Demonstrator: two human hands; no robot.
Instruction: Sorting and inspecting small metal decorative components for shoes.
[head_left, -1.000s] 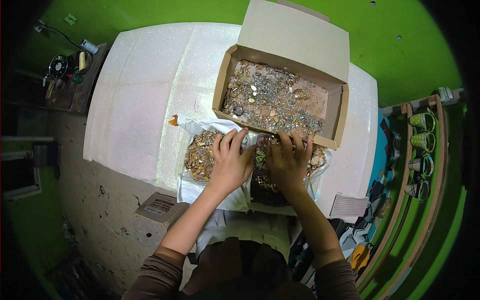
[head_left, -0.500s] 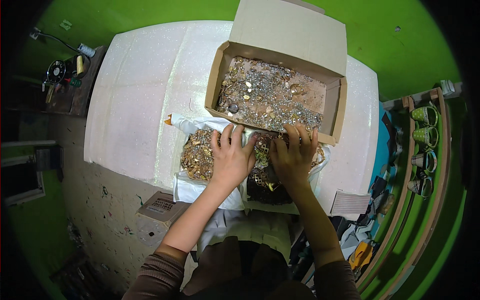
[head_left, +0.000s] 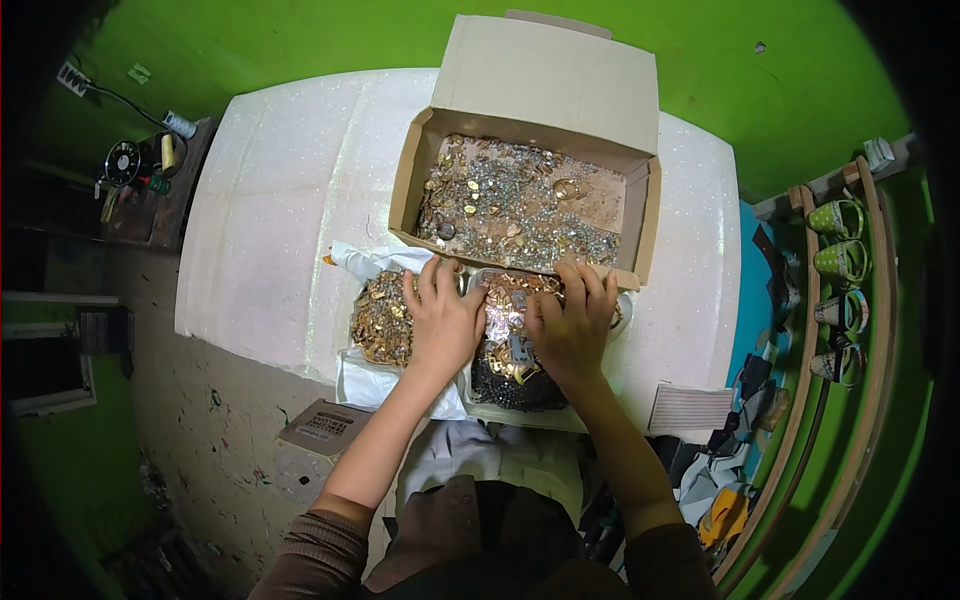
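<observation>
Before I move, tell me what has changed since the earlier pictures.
The gap between the left hand and right hand has widened slightly; brighter gold and grey trinkets show there. No grasp or release is clear. The cardboard box stays open; the left trinket pile looks much the same.

On the desk [head_left: 280, 200] before us, we have an open cardboard box [head_left: 645, 225] at the back, its lid [head_left: 545, 75] raised behind it and loose beads [head_left: 520, 215] inside. Nearer us, in front of the box, a trinket pile [head_left: 378, 325] sits left of a bead pile [head_left: 515, 390]. Our left hand [head_left: 445, 325] lies over the trinket pile's right side, our right hand [head_left: 572, 335] over the bead pile's right. Farther right, we have a lined sheet [head_left: 690, 410] near the front edge.
</observation>
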